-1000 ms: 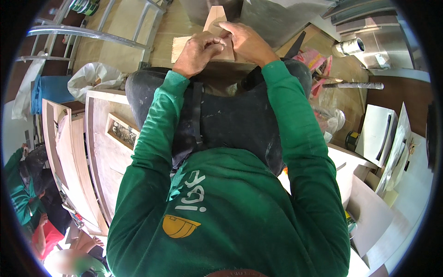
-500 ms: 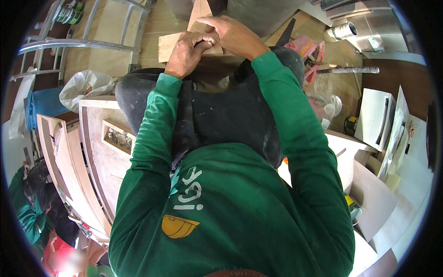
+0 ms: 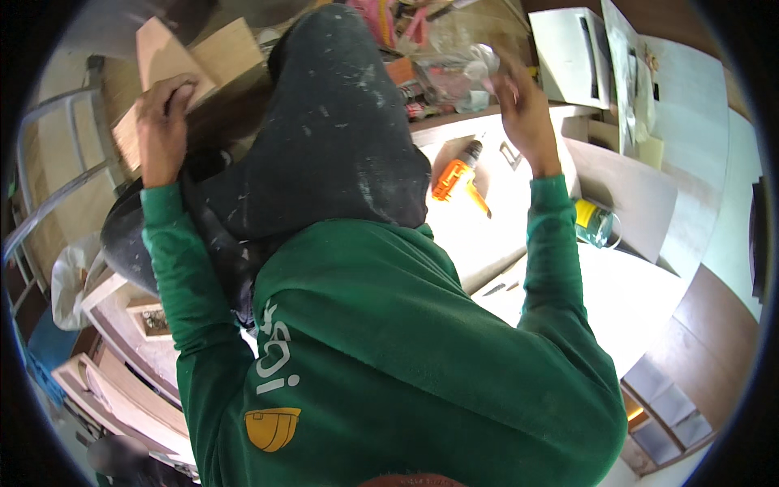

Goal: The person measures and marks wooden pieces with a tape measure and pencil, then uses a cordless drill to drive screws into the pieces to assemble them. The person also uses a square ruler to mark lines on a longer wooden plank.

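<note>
At the upper left, my left hand (image 3: 165, 122) is closed on a wooden board (image 3: 165, 55), thumb bent on top. This light board lies across another wooden board (image 3: 230, 50), whose other end shows beyond my wrist. Whether the two are joined cannot be seen. My right hand (image 3: 526, 114) is out to the right, fingers apart and slightly curled, blurred, with nothing seen in it. It hovers near a clear plastic bag (image 3: 454, 77). An orange cordless drill (image 3: 459, 175) lies on the bright white surface to the left of my right wrist.
A tub with a yellow and green label (image 3: 595, 221) stands beyond my right forearm. A metal ladder (image 3: 61, 183) and a white sack (image 3: 73, 280) are at the left. Framed panels (image 3: 122, 398) lean at the lower left, near another person (image 3: 134, 467). A white box (image 3: 568, 57) stands upper right.
My right hand has left the boards and swung far to the right. My left hand stays on them. The view has turned right, bringing the drill into sight.
</note>
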Demonstrator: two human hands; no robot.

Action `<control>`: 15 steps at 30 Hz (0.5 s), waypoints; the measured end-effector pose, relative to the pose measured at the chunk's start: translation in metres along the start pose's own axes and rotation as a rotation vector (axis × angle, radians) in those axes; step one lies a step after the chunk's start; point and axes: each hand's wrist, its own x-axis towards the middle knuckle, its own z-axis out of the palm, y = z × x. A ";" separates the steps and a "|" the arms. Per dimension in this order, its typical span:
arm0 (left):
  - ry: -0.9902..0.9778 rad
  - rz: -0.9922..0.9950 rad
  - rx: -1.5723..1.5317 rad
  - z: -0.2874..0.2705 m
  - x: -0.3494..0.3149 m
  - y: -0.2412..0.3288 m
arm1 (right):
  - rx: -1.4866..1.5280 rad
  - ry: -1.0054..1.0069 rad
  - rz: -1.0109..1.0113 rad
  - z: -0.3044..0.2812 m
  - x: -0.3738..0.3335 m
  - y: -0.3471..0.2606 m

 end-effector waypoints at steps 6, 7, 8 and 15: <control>-0.034 -0.068 0.015 -0.001 -0.007 -0.006 | -0.147 -0.278 0.453 -0.002 -0.167 0.123; -0.043 -0.078 0.065 -0.004 -0.008 -0.004 | -0.131 -0.324 0.416 0.009 -0.183 0.130; -0.049 -0.093 0.121 -0.010 -0.010 -0.003 | -0.273 -0.397 0.346 0.026 -0.199 0.134; 0.049 0.087 0.048 -0.005 0.001 -0.001 | -0.051 -0.339 0.211 0.109 -0.228 0.159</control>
